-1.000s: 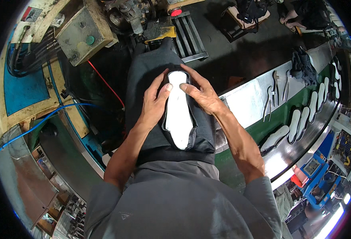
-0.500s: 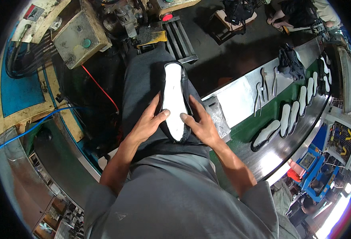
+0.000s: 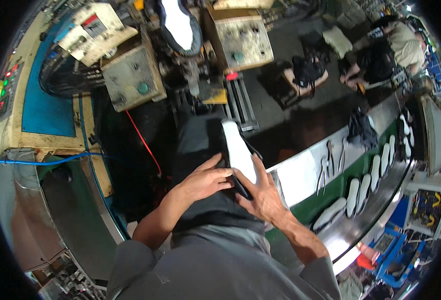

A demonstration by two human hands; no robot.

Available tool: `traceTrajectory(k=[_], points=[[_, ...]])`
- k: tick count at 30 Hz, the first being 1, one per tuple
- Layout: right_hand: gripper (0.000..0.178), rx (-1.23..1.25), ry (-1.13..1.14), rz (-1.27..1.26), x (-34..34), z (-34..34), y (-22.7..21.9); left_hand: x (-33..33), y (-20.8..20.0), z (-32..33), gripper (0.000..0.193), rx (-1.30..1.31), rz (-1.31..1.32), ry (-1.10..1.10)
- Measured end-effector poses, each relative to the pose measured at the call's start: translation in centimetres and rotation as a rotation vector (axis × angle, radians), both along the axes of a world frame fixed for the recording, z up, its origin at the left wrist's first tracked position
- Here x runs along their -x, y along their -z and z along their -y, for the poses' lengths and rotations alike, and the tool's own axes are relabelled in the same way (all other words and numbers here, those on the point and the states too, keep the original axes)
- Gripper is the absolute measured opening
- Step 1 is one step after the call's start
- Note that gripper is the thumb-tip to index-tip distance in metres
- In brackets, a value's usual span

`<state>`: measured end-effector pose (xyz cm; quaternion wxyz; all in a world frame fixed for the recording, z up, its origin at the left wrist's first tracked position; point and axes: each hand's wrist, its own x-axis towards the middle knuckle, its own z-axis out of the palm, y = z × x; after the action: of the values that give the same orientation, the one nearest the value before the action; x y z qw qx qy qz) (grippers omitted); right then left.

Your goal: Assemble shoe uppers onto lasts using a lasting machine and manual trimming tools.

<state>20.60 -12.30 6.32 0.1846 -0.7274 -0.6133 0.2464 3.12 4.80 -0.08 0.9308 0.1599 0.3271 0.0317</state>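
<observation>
A black shoe with a white insole board on its bottom [image 3: 239,150] lies bottom up across my lap, its narrow end pointing away and tilted a little left. My right hand [image 3: 263,195] wraps its near end, thumb over the white bottom and fingers along the right side. At the shoe's left edge, my left hand [image 3: 205,181] grips with thumb and fingers; part of its hold is hidden beneath the palm. Farther off, a second black shoe with a white bottom [image 3: 180,31] sits bottom up on the machine.
To the right, a bench with a metal edge holds pliers [image 3: 322,176], a black cloth or bag [image 3: 360,130] and a row of white-bottomed shoes [image 3: 352,197]. Control boxes [image 3: 130,82] stand ahead. A red cable [image 3: 143,137] hangs left of my legs. Another person [image 3: 405,47] sits far right.
The view has tipped up, bringing the shoe on the machine into sight. The shoe in my hands has turned slightly, and my hands have drawn closer together at its near end.
</observation>
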Motion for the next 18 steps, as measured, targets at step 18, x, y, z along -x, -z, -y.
traceTrajectory(k=[18], points=[[0.078, -0.438, -0.063, 0.216, -8.1, -25.0, -11.9, -5.6, -11.6, -34.2, 0.057, -0.588, 0.062, -0.451]])
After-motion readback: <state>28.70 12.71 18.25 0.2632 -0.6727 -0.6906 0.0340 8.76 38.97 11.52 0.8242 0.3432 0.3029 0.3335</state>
